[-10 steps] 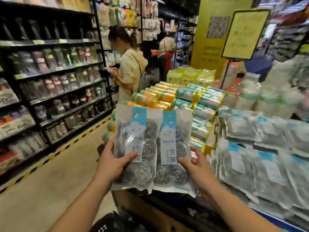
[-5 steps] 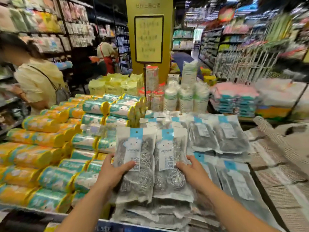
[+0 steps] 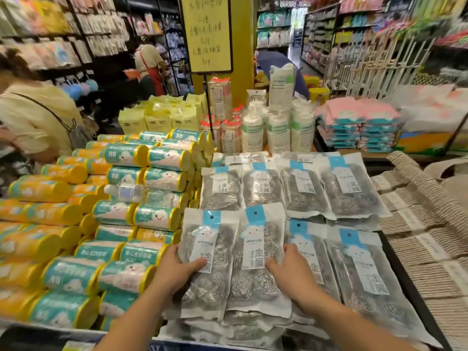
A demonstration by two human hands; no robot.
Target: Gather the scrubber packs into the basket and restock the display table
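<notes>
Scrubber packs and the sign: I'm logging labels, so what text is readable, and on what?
"金属": white label of the scrubber pack held in the right hand.
Brand line above it: too small to read.
Handwriting on the yellow sign: too blurred.
Print on the rolls: unreadable.

Retail shop, stocked shelves (image 3: 319, 39), packaged goods piled on display table (image 3: 405, 282)

glossy clear plastic scrubber packs (image 3: 234, 259), coiled shiny metal inside
</notes>
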